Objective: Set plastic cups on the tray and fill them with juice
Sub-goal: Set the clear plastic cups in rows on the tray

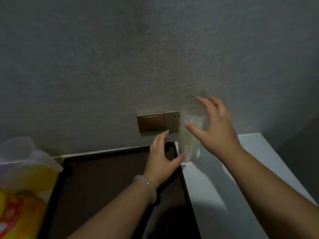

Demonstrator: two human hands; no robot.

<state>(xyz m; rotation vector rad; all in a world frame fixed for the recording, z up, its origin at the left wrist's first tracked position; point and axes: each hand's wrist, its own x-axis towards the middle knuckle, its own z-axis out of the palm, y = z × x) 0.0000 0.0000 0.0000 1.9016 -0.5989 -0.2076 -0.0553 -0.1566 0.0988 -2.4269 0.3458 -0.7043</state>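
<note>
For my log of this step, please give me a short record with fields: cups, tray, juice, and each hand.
cups: clear stack, upright on the white counter, just right of the tray
tray: dark, no cup seen on it
juice: orange, in a clear jug left of the tray
left hand: fingers straight, thumb at the stack's base
right hand: fingers spread near the stack's top; grip not clear
step: no cup set yet
</note>
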